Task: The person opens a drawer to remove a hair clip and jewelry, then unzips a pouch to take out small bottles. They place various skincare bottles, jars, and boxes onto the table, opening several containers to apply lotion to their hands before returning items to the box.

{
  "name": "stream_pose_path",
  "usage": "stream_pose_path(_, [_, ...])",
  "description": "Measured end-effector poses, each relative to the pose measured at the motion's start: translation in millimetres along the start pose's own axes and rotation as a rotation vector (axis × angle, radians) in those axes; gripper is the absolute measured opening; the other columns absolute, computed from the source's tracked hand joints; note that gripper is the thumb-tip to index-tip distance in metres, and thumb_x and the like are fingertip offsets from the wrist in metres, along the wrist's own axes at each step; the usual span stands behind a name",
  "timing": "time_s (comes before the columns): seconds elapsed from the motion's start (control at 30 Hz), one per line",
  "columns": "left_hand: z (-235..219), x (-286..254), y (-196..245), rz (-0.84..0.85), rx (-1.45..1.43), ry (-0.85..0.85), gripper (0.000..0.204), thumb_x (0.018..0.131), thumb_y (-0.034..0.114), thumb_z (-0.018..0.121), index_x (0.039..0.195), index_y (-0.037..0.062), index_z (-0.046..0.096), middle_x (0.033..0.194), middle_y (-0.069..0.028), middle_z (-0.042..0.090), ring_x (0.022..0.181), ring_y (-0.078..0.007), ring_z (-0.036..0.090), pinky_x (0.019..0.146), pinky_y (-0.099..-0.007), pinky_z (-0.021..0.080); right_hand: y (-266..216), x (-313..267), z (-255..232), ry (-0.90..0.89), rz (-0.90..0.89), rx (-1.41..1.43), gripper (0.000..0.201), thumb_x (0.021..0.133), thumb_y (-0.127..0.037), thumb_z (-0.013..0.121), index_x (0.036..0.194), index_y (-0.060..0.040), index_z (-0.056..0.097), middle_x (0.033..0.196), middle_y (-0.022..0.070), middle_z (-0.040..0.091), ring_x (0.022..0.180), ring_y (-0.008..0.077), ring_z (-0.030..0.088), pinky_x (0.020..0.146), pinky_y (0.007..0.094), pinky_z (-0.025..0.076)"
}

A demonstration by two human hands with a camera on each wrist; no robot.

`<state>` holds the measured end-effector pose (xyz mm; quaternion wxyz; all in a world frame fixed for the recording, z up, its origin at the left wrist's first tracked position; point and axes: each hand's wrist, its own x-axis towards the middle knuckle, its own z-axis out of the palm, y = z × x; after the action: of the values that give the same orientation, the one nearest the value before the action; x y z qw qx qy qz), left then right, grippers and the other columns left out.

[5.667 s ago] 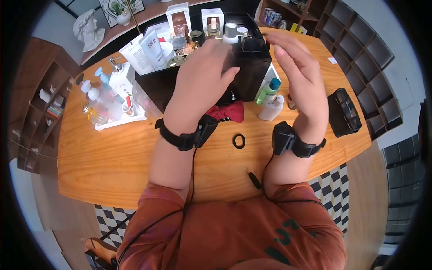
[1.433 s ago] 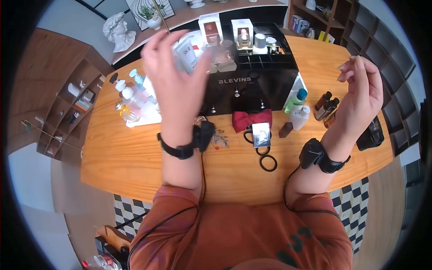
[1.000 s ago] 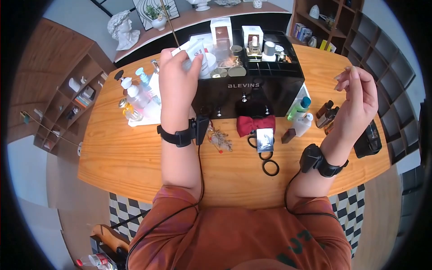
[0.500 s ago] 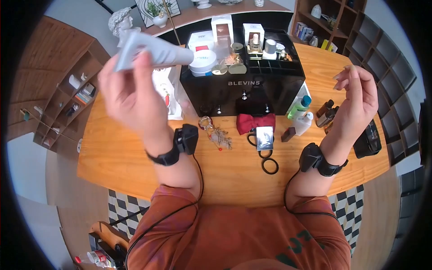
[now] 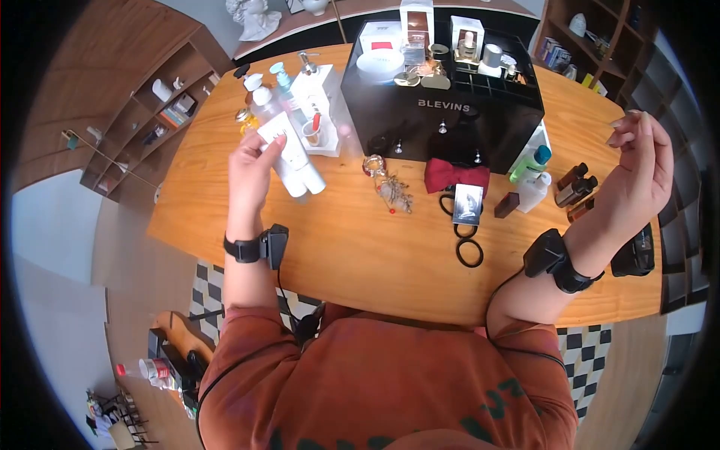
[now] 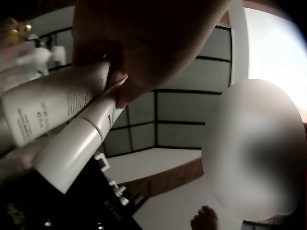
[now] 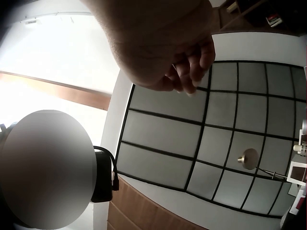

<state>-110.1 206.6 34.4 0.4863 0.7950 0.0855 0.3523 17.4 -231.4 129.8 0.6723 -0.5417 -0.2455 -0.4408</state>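
My left hand point(image 5: 249, 174) pinches two white squeeze tubes point(image 5: 294, 163) by their flat ends, capped ends downward, over the left of the table. In the left wrist view, one tube point(image 6: 53, 103) bears small print and the other point(image 6: 79, 143) has a smooth cap. Beyond them stand several pump bottles point(image 5: 264, 101) in a white tray point(image 5: 325, 150). My right hand point(image 5: 641, 161) hangs raised at the right with loosely curled fingers and holds nothing. Left of it stands a black BLEVINS cosmetics organizer point(image 5: 442, 124), its top filled with jars and boxes.
Before the organizer lie a red bow point(image 5: 456, 176), a silver sachet point(image 5: 468, 204), black hair ties point(image 5: 469, 253) and a beaded ornament point(image 5: 394, 191). Small brown bottles point(image 5: 576, 191), a white bottle point(image 5: 532, 193), a green bottle point(image 5: 531, 165) and a black case point(image 5: 634, 251) stand at the right.
My left hand has lifted the tubes from the organizer's left corner and carried them left and down. The right hand has left the organizer. The sachet, ornament and more hair ties now show.
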Motion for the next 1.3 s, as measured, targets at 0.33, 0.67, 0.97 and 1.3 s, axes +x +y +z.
stream_pose_path(0.33, [-8,-7,-91,-0.522,-0.14,-0.114,0.022,0.098,0.023,0.071,0.092,0.0012,0.071,0.083,0.0004,0.07,0.07,-0.0069,0.059,0.067,-0.0252,0.048,-4,4,-20,-0.032,-0.064,0.035,0.018,0.101,-0.007,0.062,0.107,0.0084,0.069,0.088,0.0142,0.071,0.079,0.0157,0.065,0.073,0.0249,0.049])
stream_pose_path(0.67, [-1,-8,-102,-0.544,0.367,-0.227,0.038,0.088,0.022,0.081,0.11,-0.0036,0.064,0.097,-0.0077,0.066,0.083,-0.0147,0.064,0.07,-0.0302,0.053,-4,13,-40,0.001,-0.041,0.103,0.018,0.101,-0.008,0.062,0.106,0.0086,0.069,0.09,0.0154,0.072,0.08,0.0158,0.065,0.071,0.025,0.05])
stream_pose_path(0.97, [32,26,6,0.333,0.635,-0.057,0.037,0.09,0.02,0.078,0.12,0.003,0.066,0.112,-0.0144,0.066,0.111,-0.0284,0.063,0.095,-0.0379,0.05,-8,16,-45,0.049,-0.003,0.174,0.018,0.1,-0.008,0.062,0.105,0.008,0.069,0.089,0.0152,0.071,0.076,0.0149,0.063,0.072,0.0239,0.049])
stream_pose_path(1.3, [157,91,107,0.449,0.529,-0.627,0.036,0.104,0.036,0.055,0.117,0.0046,0.067,0.114,-0.0141,0.067,0.111,-0.0297,0.062,0.095,-0.0371,0.049,-13,15,-46,0.017,0.01,0.198,0.017,0.1,-0.007,0.062,0.105,0.0071,0.07,0.087,0.0135,0.071,0.074,0.0131,0.06,0.072,0.0237,0.047])
